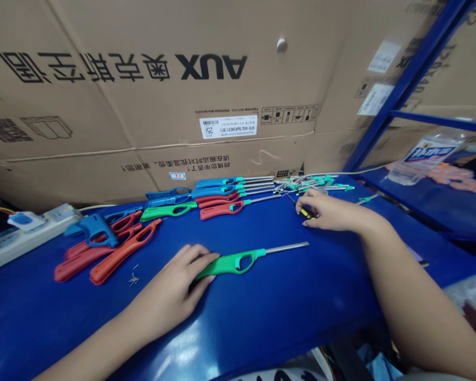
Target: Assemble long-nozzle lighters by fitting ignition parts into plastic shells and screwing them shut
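Green lighter (225,264) on or just above blue table (281,301), handle end (207,268) pinched in left hand (176,283); likely light, stiff, slick plastic, best gripped there, not by metal tube (286,247). Right hand (327,210) pinches black-and-yellow tool (307,213).

I could pass over the open blue tabletop (262,301), nearer than the green lighter (224,265). Beyond it, the row of lighters (218,190) and cardboard (143,121) block me; leftward, loose pins (134,279) and piled handles (77,263) do.
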Tool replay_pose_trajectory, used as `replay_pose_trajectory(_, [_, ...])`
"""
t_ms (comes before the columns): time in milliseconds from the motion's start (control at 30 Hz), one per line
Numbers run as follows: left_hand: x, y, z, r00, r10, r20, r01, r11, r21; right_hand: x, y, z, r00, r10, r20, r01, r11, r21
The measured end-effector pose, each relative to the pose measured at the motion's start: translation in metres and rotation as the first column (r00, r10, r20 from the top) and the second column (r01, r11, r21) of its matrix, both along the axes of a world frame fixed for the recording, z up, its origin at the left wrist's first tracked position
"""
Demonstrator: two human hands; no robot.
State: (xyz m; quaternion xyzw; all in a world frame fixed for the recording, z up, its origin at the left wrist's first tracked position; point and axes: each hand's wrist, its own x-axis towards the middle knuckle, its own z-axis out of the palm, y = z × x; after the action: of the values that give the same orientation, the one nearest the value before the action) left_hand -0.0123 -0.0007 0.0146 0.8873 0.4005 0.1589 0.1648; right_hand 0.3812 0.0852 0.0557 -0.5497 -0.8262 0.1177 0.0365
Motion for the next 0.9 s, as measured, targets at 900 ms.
replay_pose_trajectory(900, [0.007, 0.097, 0.014, 0.989, 0.095, -0.111, -0.047, 0.927, 0.372, -0.024, 0.008, -0.016, 0.998, 0.033, -0.051, -0.023, 0.980, 0.200])
